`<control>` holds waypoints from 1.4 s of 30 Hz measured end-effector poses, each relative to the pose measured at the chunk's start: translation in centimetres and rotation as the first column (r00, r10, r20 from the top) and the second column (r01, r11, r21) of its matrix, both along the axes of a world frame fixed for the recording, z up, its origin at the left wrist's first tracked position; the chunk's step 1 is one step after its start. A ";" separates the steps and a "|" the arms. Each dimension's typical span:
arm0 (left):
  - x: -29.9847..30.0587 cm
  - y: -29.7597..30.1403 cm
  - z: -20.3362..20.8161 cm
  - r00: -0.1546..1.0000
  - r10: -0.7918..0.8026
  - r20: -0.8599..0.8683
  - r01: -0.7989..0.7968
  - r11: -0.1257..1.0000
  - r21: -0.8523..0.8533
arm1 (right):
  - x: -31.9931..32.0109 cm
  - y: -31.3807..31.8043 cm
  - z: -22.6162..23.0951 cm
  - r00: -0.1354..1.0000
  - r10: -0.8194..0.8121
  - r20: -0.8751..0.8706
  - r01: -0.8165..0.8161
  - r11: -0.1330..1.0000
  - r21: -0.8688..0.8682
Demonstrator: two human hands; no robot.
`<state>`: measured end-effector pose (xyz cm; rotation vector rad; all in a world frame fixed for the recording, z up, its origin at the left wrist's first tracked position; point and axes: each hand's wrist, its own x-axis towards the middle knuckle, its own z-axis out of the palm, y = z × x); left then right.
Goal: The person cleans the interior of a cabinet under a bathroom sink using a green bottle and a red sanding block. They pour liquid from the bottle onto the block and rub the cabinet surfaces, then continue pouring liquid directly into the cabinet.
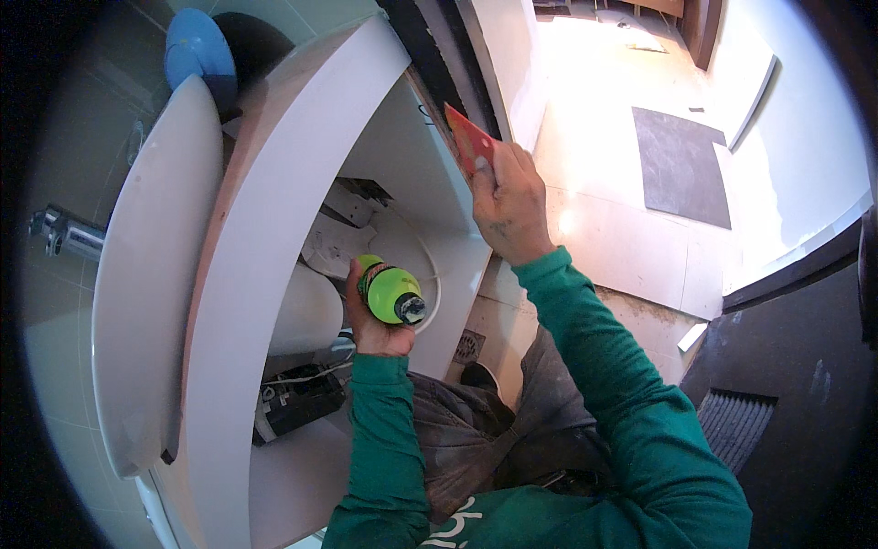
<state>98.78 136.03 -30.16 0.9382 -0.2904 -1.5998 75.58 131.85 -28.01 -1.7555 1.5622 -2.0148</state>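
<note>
My left hand (373,331) is wrapped round a bright yellow-green bottle (393,291), whose dark tip points toward me. The bottle is in front of the open inside of a white cabinet (261,206). Farther off and to the right, my right hand (514,206) pinches a flat red spreader (468,137) between thumb and fingers. Its far corner lies close to the edge of a dark door frame (442,59); whether it touches cannot be made out.
A white basin (155,284) tops the cabinet at left, beside a chrome tap (69,234) and a blue round object (198,50). Inside the cabinet sits a black device (302,403) with cables. A dark mat (679,165) lies beyond the doorway; a dark vented door (777,366) stands right.
</note>
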 end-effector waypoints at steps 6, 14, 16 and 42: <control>-0.2 0.0 0.2 1.000 -0.002 -0.010 0.001 0.999 -0.034 | 1.0 -1.1 0.1 0.991 -0.072 -0.115 0.065 0.996 -0.063; -0.7 0.5 0.9 0.995 0.062 0.073 -0.058 0.997 -0.056 | 0.1 -0.4 2.7 0.999 -0.002 -0.050 -0.005 0.992 -0.124; -0.2 0.5 0.7 0.997 0.051 0.061 -0.048 0.997 -0.053 | -0.1 -1.2 3.8 0.997 -0.021 -0.069 0.012 0.993 -0.121; -1.2 0.5 0.9 0.995 0.040 0.086 -0.027 0.988 -0.155 | 1.1 -2.0 4.6 0.963 -0.210 -0.169 0.170 0.960 -0.222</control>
